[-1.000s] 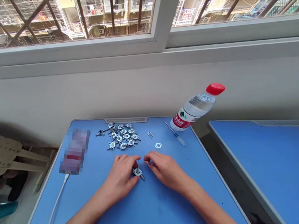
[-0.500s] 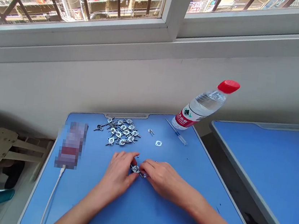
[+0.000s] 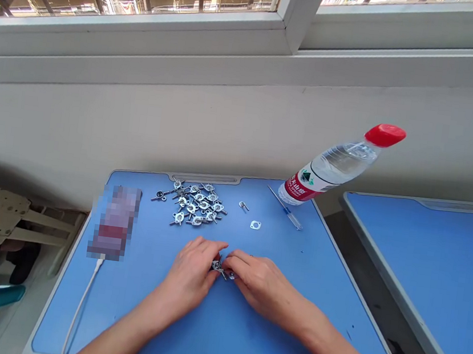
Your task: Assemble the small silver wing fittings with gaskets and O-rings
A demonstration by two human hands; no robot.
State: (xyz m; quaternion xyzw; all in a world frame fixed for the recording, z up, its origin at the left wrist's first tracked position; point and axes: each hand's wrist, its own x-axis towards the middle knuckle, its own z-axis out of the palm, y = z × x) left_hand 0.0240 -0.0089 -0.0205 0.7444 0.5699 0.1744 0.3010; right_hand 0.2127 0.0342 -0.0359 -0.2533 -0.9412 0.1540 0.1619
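Observation:
Over the middle of the blue table (image 3: 182,337), my left hand (image 3: 196,267) and my right hand (image 3: 255,280) meet at a small metal fitting (image 3: 217,265) with a flat plate and a thin pin. My left fingers and thumb close on its left side. On its right side my right thumb and fingers are pinched, partly hiding it. A pile of similar metal fittings (image 3: 198,205) lies beyond my left hand. Past my right hand, a flat metal plate with a round hole (image 3: 255,225) and a single small fitting (image 3: 243,205) rest on the tabletop.
A water bottle with a red cap (image 3: 328,168) stands at the back right beside a clear pen (image 3: 286,209). At the left lies a blurred phone-like object (image 3: 115,222) with a white cable (image 3: 82,301). Another blue table (image 3: 436,265) stands to the right, below the window wall.
The view has shifted slightly. My left fingers have closed further over the metal fitting, which now looks more tilted and covered. My right hand keeps its pinch.

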